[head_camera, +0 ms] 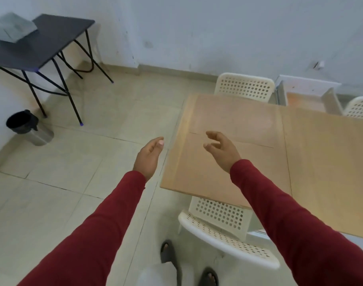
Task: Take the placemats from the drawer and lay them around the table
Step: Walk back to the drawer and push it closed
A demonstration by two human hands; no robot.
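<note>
At table (248, 162) corner: left hand (148, 156), right hand (221, 149), both open, empty. No placemats visible. Open drawer (309, 96) beyond; best approach it squarely.

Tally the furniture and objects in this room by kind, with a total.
White perforated chairs: 3
Wooden table: 1
Dark folding table: 1
Open drawer: 1
Bin: 1
Grey box: 1
Total: 8
</note>
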